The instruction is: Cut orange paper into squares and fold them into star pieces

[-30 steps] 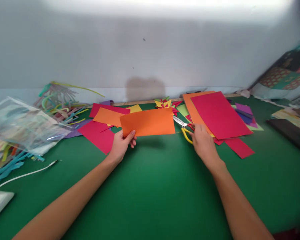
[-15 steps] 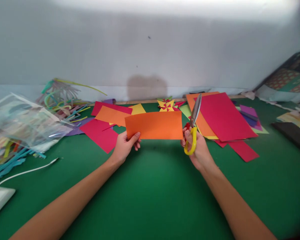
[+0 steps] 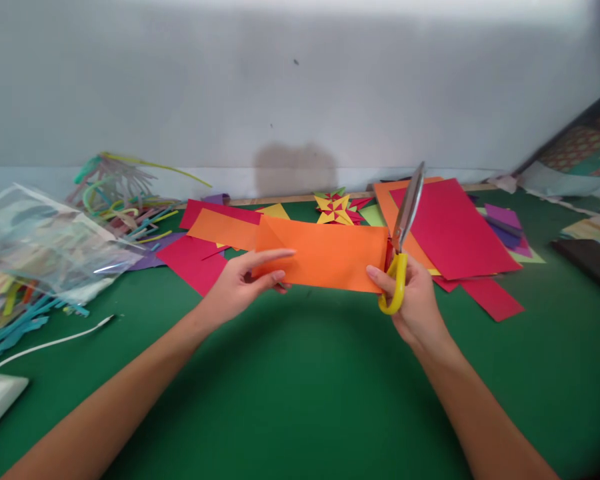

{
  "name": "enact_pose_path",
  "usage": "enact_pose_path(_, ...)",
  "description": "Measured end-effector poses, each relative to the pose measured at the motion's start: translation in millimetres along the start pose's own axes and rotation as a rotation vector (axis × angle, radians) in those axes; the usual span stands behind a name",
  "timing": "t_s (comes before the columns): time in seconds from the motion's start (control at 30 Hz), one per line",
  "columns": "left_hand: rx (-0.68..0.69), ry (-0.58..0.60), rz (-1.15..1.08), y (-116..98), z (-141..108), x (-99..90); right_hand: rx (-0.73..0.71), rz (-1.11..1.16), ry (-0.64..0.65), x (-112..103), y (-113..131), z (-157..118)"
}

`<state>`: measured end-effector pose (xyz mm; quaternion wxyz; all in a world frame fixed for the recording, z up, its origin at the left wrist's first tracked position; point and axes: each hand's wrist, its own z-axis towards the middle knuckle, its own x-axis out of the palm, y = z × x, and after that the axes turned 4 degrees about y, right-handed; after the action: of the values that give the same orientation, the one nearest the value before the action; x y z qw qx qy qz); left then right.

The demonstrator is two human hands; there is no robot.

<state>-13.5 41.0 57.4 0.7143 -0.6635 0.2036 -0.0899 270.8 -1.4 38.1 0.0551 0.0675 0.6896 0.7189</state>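
An orange sheet of paper point(image 3: 330, 257), a wide rectangle, is held up over the green table in front of me. My left hand point(image 3: 245, 277) grips its lower left part, thumb in front and some fingers hidden behind. The left index finger stretches across the front of the sheet. My right hand point(image 3: 415, 293) has the scissors point(image 3: 404, 220) in it, yellow and red handles in the palm, blades pointing up and looking closed. The right thumb also presses on the sheet's lower right corner.
Red sheets point(image 3: 455, 227) overlap orange ones at the back right. Folded paper stars point(image 3: 334, 209) lie at the back middle. Pipe cleaners point(image 3: 125, 193) and a clear plastic bag point(image 3: 50, 233) are on the left, near a white cable point(image 3: 55, 343). A dark flat object point(image 3: 587, 263) lies far right.
The orange sheet has shifted right and now tilts down at its right end. My left index finger has extended over its front, and my right thumb has come onto its corner.
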Motion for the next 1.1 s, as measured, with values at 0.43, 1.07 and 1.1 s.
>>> enact_pose_path(0.43,0.095,-0.248,0.076,-15.6,0.0,-12.1,0.015,0.301,0.147,3.2,10.3,-8.4)
enact_pose_path(1.07,0.28,-0.368,0.28,-58.7,-13.3,1.9,0.109,0.167,0.627,61.5,-23.9,-64.8)
enact_pose_path(1.1,0.296,-0.377,0.322,-60.4,-16.4,4.0,0.099,0.162,0.598,61.5,-23.4,-64.9)
